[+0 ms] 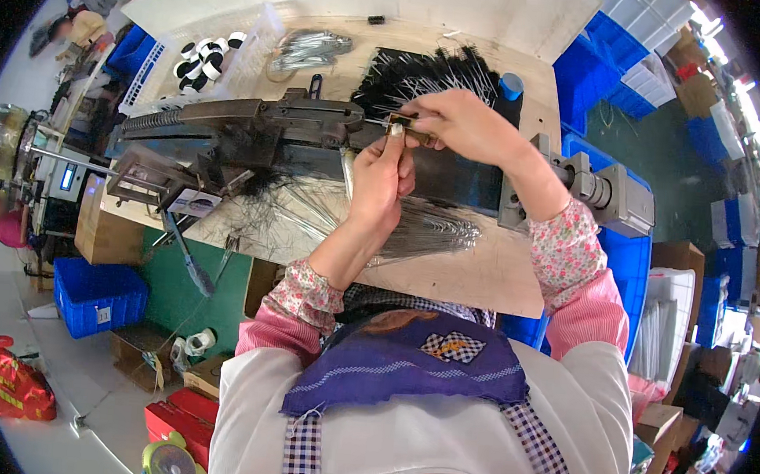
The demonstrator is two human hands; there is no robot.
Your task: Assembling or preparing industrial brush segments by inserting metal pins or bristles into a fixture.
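Fingers of the left hand (380, 171) pinch a small metal piece (396, 130) at their tips, just right of the dark machine head (309, 113). Below them a bundle of thin wires (424, 231) fans across the wooden bench (483, 271). Close above the piece, the right hand (463, 124) grips a small brownish part (418, 127) (its shape is unclear), with black bristles (427, 73) beyond its fingertips.

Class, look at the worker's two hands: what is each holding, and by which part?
Both hands pinch a small brass-coloured piece at the machine, apparently by its ends; details too small.
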